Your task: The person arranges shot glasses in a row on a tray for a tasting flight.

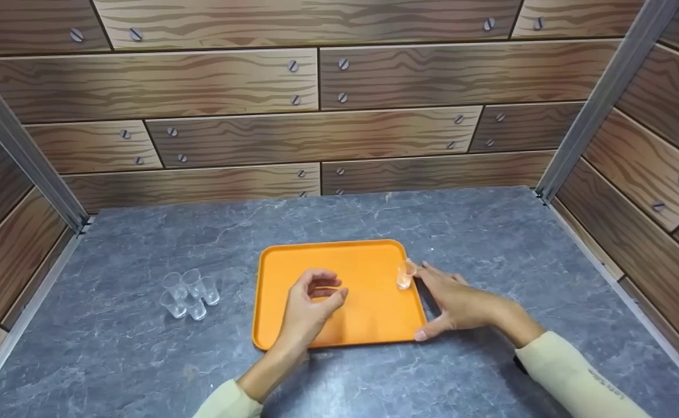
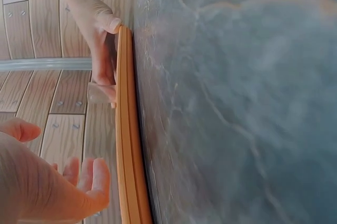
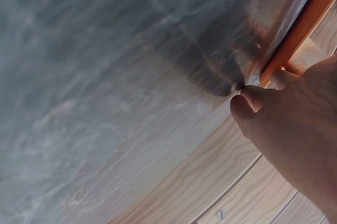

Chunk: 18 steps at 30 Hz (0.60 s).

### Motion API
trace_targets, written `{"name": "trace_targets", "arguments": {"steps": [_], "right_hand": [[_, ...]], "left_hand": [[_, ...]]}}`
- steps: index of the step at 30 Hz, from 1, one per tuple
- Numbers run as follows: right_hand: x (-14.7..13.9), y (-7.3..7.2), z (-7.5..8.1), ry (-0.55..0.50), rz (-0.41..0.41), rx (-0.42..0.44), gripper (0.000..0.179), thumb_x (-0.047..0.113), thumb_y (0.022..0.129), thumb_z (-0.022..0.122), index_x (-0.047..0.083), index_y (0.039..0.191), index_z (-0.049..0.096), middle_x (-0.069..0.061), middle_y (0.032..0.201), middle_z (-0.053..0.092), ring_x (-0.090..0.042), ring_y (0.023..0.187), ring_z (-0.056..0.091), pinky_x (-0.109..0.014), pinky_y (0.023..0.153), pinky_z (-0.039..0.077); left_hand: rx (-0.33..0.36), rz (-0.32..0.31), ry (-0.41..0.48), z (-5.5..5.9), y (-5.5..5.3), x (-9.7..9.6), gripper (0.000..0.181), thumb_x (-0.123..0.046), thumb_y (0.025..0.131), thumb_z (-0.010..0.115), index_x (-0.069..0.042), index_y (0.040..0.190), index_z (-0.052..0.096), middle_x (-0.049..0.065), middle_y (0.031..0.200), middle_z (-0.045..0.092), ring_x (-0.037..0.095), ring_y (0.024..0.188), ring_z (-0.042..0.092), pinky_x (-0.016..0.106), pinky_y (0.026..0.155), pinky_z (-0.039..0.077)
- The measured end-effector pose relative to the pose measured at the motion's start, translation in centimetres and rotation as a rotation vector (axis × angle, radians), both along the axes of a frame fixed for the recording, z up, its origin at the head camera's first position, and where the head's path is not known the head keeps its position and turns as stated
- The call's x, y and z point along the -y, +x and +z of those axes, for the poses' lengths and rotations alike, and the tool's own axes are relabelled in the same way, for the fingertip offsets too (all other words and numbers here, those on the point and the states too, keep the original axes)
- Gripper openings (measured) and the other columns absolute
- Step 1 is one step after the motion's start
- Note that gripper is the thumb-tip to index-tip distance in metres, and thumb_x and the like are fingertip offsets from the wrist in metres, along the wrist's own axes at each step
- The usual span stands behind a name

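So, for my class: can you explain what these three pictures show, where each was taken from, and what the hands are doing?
A person works with bare hands at a grey marbled stone-look table. The wide picture comes from a head camera; the two tilted ones from wrist cameras. A flat orange plastic tray lies in the middle. The right hand rests against its right edge, fingertips at a small clear plastic cup standing on the tray. The left hand hovers above the tray, loosely curled, holding nothing. Four more small clear cups stand clustered left of the tray.

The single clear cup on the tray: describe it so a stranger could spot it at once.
Find the orange tray in the middle of the grey table. At its right edge, against the fingertips of the right hand, stands one small clear cup. It is the only cup on the tray; the other clear cups cluster on the table left of it.
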State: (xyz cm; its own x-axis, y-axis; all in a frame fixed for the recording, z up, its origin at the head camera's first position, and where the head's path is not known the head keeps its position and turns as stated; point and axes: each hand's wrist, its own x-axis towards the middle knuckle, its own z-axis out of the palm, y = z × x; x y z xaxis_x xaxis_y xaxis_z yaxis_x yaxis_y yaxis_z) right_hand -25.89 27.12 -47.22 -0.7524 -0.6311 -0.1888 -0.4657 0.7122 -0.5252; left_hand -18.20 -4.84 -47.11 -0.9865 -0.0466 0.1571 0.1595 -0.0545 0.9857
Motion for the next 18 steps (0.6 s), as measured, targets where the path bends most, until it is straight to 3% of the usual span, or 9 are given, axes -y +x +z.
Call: {"name": "trace_targets", "arguments": {"steps": [18], "right_hand": [[-0.1, 0.0, -0.1, 0.022, -0.005, 0.012, 0.136, 0.065, 0.082, 0.090, 0.007, 0.175, 0.009, -0.024, 0.178, 0.014, -0.046, 0.164, 0.005, -0.081, 0.121, 0.003]], "left_hand": [[-0.011, 0.125, -0.007, -0.2, 2.0, 4.6, 0.031, 0.003, 0.092, 0.079, 0.009, 0.120, 0.065, 0.018, 0.117, 0.073, 0.026, 0.103, 0.068, 0.029, 0.089, 0.059]]}}
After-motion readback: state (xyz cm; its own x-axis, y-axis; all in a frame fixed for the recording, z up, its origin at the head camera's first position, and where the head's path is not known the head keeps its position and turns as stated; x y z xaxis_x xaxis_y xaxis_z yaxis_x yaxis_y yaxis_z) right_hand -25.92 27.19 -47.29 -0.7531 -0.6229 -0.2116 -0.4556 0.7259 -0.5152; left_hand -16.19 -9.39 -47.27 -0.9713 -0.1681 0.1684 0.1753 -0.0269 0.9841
